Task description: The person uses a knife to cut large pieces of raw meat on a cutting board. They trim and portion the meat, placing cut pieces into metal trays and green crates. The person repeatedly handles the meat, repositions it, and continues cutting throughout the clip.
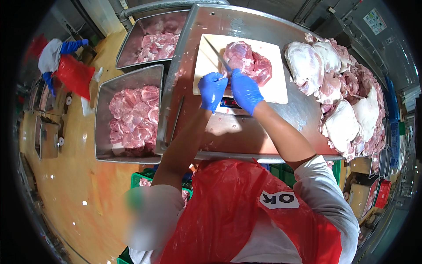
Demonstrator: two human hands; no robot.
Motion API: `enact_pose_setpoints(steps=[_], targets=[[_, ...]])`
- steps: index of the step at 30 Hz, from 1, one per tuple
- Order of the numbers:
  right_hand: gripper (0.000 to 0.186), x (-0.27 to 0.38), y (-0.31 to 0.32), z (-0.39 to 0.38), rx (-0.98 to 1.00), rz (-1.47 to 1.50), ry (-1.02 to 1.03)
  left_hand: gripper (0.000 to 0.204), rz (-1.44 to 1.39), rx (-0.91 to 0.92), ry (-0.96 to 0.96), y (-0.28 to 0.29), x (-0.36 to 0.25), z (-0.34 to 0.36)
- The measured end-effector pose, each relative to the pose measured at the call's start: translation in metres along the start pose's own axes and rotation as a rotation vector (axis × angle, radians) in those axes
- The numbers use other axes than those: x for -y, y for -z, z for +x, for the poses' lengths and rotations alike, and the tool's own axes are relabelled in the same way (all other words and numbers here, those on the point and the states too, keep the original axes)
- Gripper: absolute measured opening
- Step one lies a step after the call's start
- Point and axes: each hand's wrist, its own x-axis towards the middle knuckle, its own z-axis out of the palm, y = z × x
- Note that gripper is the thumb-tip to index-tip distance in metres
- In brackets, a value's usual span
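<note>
A large piece of raw pink meat [247, 61] lies on a white cutting board [274, 94] on the metal table. My right hand [246, 90], in a blue glove, is closed around a knife [216, 50] at the meat's near edge. Its blade points to the far left, over the meat's left side. My left hand [212, 90], also gloved in blue, is closed beside the meat's near-left edge. Whatever its fingers pinch is hidden. Between and below my hands, a small dark panel with a red-lit display [229, 103] shows at the board's near edge.
On the table's right lies a big heap of meat pieces [347, 99] with white fat. Two metal bins [101, 141] with cut meat stand along the left side. A thin rod-like tool [177, 118] lies near the table's left edge. A co-worker in a red apron [74, 72] is at far left.
</note>
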Motion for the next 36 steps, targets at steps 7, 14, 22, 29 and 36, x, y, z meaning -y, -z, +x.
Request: enact_pose_setpoints(steps=[7, 14, 22, 29, 36], targets=[[0.024, -0.055, 0.007, -0.075, 0.415, -0.341, -0.176, 0.009, -0.026, 0.001, -0.017, 0.031, -0.014, -0.018], [0.023, -0.053, 0.071, -0.103, 0.445, -0.455, -0.056, 0.008, 0.206, 0.175, -0.27, 0.066, -0.035, -0.031], [0.022, -0.063, -0.011, -0.033, 0.248, -0.333, 0.049, 0.004, 0.062, 0.407, 0.142, 0.072, -0.055, -0.031], [0.02, -0.128, 0.085, -0.165, 0.4, -0.467, -0.094, 0.008, -0.066, 0.358, 0.248, 0.123, -0.088, -0.006], [0.016, -0.153, 0.064, -0.212, -0.129, -0.013, -0.245, 0.02, 0.429, 0.036, -0.227, 0.223, -0.155, 0.225]])
